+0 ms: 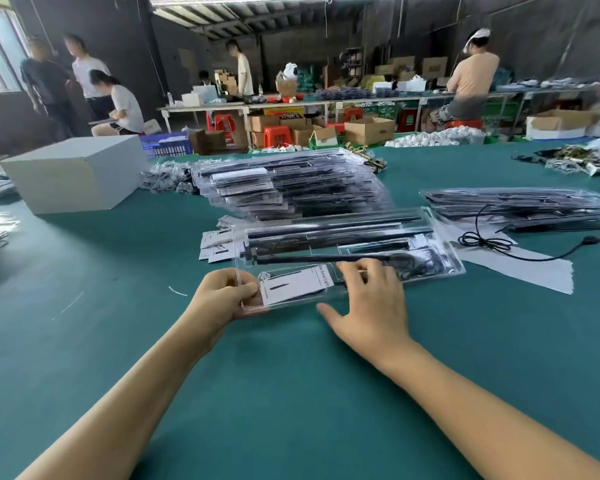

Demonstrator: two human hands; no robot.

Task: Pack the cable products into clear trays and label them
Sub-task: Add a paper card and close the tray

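Note:
A clear tray (437, 252) with black bars and a coiled black cable lies on the green table in front of me. A white label card (295, 287) sits in its near compartment. My left hand (222, 296) grips the tray's near left corner, thumb on top. My right hand (368, 299) rests on the tray's near edge to the right of the card, fingers bent down on the plastic, thumb spread out over the table. A loose black cable (492, 242) lies to the right on white paper.
A tall pile of packed trays (291, 185) stands behind, with more trays (520, 202) at the right. Loose label cards (215, 244) lie left of my tray. A white box (73, 173) sits far left. People work at benches in the background.

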